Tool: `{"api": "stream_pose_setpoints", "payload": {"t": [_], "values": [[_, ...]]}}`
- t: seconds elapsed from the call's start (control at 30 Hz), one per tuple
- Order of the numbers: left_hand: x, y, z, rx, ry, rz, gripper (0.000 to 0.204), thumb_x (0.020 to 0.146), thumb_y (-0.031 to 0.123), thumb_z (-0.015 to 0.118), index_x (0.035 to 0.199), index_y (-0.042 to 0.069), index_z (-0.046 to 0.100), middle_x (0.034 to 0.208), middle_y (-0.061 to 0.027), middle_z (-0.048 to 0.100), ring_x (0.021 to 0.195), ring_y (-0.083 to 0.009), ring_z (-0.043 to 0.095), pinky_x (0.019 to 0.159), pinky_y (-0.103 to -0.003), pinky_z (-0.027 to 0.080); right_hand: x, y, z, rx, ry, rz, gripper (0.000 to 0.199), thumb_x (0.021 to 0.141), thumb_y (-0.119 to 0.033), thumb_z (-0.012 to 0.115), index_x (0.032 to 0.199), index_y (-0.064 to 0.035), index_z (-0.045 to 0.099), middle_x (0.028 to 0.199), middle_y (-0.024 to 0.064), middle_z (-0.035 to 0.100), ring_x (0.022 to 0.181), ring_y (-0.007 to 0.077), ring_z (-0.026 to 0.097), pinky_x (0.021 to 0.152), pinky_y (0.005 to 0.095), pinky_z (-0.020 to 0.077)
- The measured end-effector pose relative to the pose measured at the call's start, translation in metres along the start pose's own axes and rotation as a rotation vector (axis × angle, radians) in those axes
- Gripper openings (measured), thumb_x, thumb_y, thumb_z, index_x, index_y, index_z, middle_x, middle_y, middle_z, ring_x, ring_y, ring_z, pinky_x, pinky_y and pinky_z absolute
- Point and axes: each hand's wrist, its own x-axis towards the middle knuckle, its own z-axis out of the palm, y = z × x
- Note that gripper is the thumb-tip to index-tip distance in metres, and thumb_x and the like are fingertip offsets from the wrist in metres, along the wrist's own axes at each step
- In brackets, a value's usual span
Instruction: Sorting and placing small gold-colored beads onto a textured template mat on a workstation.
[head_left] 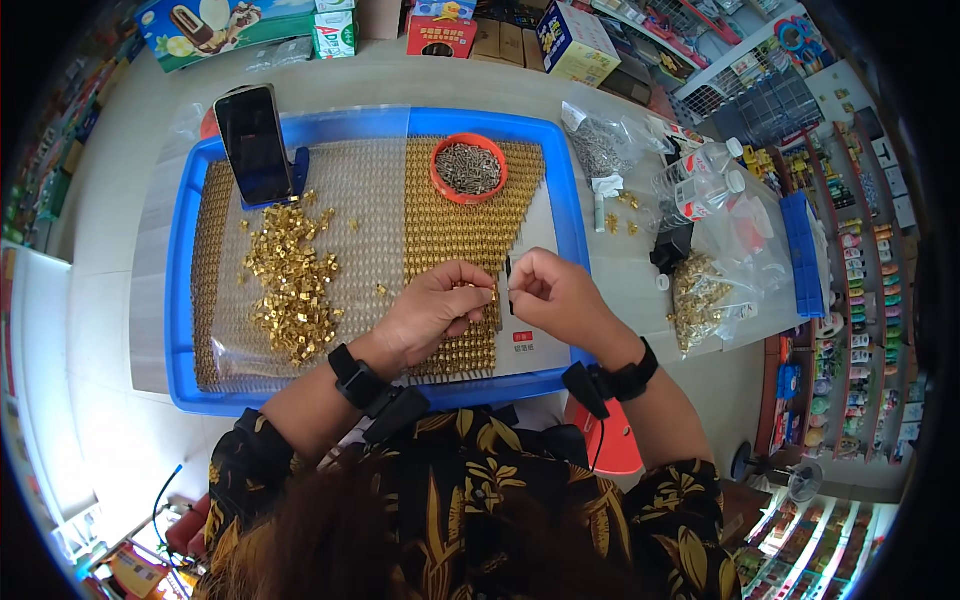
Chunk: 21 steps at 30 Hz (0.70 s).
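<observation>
My left hand (pixel 440 308) is closed in a pinch over the right edge of the rows of small gold metal pieces (pixel 455 228). Facing it, a short gap away, my right hand (pixel 556 296) has its fingers curled and pinched together. Whatever sits between the fingertips of either hand is too small to make out. Beyond them, an orange-red bowl (pixel 436 186) full of small silver metal pins (pixel 468 168) rests on the gold rows. A loose heap of gold pieces (pixel 290 280) lies to the left on a clear plastic sheet (pixel 368 215).
A blue tray (pixel 578 230) surrounds the work. A phone (pixel 253 145) leans on a stand at its far left. Right of the tray are bags of silver pins (pixel 597 143) and gold pieces (pixel 698 300), plus clear bottles (pixel 690 195). Boxes (pixel 578 45) line the table's far side.
</observation>
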Motion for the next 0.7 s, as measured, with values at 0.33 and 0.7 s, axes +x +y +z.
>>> {"api": "stream_pose_setpoints", "payload": {"t": [0.33, 0.7], "values": [[-0.001, 0.002, 0.0, -0.015, 0.027, 0.006, 0.011, 0.087, 0.004, 0.056, 0.098, 0.004, 0.057, 0.078, 0.0006, 0.055, 0.064, -0.004, 0.051, 0.046, -0.016, 0.034, -0.003, 0.008, 0.023, 0.265, 0.091, -0.023, 0.012, 0.086, -0.007, 0.061, 0.097, -0.0027, 0.06, 0.083, -0.0007, 0.061, 0.073, 0.0043, 0.055, 0.065, 0.0198, 0.0456], [0.001, 0.0, -0.003, -0.035, 0.032, 0.014, 0.012, 0.088, 0.006, 0.057, 0.1, 0.004, 0.057, 0.078, 0.0001, 0.056, 0.062, -0.0043, 0.051, 0.045, -0.016, 0.034, -0.006, 0.013, 0.028, 0.307, 0.103, -0.038, 0.011, 0.085, -0.005, 0.062, 0.096, -0.0026, 0.06, 0.086, 0.0001, 0.06, 0.078, 0.0061, 0.058, 0.067, 0.0209, 0.0476]]}}
